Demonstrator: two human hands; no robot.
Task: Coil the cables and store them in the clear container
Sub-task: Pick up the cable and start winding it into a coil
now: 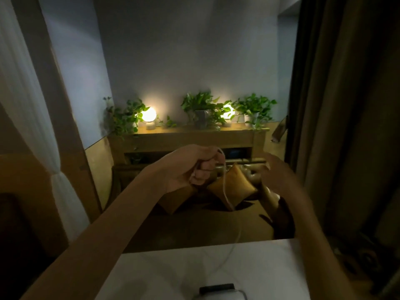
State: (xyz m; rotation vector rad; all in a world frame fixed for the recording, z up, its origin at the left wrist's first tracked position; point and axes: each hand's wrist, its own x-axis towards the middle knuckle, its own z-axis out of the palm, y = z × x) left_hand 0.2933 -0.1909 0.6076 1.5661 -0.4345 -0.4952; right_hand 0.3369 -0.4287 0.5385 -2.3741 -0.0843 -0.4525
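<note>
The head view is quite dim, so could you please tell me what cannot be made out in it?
- Right hand: motion-blurred, so its grip is unclear.
- White cable: the part inside the closed left hand is hidden, and its lower run fades against the white surface.
- Object at the bottom edge: cut off by the frame, unidentifiable.
- Clear container: not visible anywhere.

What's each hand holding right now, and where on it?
Left hand is closed on the white cable at its upper end, the rest hanging to the white surface. Right hand is blurred, open, holding nothing visible.
</note>
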